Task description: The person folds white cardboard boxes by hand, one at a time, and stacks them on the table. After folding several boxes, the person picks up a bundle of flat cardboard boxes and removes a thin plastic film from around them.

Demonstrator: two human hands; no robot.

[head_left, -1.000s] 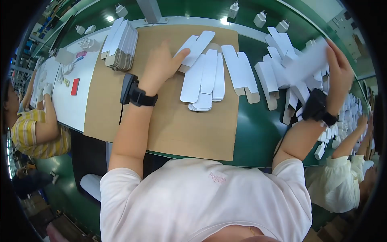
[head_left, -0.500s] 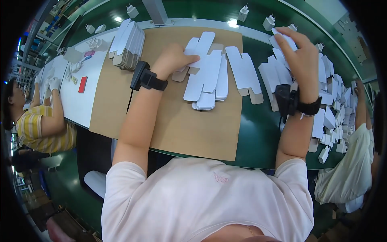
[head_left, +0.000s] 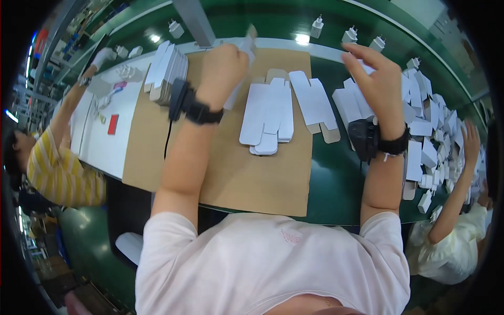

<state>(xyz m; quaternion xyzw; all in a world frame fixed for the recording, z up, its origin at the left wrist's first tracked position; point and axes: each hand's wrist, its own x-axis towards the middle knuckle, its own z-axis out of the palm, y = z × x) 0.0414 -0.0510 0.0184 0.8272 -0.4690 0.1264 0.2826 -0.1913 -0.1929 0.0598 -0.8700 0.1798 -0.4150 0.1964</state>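
Left hand: fingers curled, seemingly gripping a blurred white carton at their right. Right hand: fingers half-spread, hold unclear. A weak pinch could drop the carton onto the flat stack right of the left fingers.

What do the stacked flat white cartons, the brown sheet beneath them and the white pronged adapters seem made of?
Stacked flat white cartons: probably paperboard, smooth, thin-edged, with a greyish-tan flap face.
Brown rectangular sheet: likely cardboard, dull and uniformly tan.
White pronged adapters: apparently moulded plastic, smooth-bodied; prong material too small to tell.
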